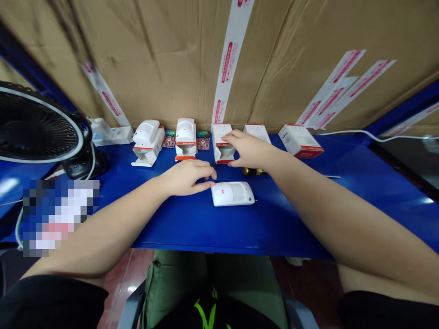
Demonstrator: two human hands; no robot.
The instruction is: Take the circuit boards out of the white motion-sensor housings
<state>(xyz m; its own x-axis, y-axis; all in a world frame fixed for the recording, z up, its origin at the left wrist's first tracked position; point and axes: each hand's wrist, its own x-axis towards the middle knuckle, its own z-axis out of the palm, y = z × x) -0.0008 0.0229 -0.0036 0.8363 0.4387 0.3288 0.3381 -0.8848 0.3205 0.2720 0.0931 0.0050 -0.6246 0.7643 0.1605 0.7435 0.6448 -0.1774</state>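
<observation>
Head view: the left grip [187, 178], half curled and open, sits just beside a white PIR motion sensor [232, 193] lying flat on the blue counter [178, 233], while the open right grip [248, 150] rests on a white sensor carton [217, 132] standing behind it.

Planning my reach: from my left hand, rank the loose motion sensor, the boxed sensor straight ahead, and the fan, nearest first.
From the left hand:
1. Loose motion sensor: just right, by the fingertips.
2. Boxed sensor: straight ahead.
3. Fan: far left.
</observation>
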